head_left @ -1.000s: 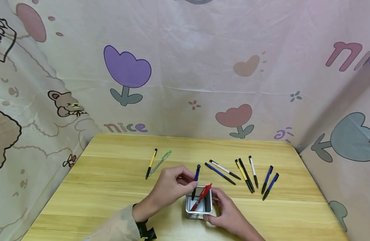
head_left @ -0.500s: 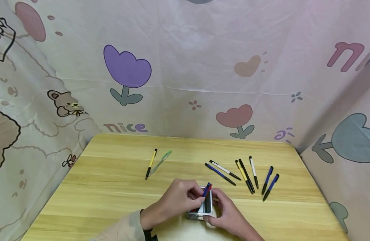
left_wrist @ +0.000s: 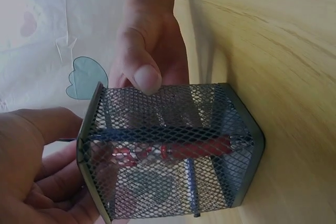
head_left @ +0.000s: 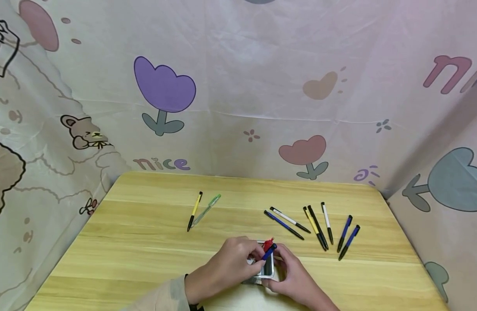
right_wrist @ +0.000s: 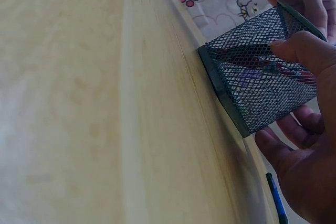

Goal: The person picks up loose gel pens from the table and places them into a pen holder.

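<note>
Left hand (head_left: 228, 263), thumb and fingertips together, pinches slim blue-and-black pen (head_left: 269, 252) inside square dark metal-mesh cup (left_wrist: 147, 182), beside red pen (head_left: 268, 244). Right hand (head_left: 294, 276), half-curled, grips cup's 3 o'clock side; cup's at yellow wood table's (head_left: 145, 246) 6 o'clock.

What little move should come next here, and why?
Probably loosen the grip of the left hand on the blue pen: its lower part appears inside the mesh holder, beside the red pen, and the right hand holds that holder.
</note>
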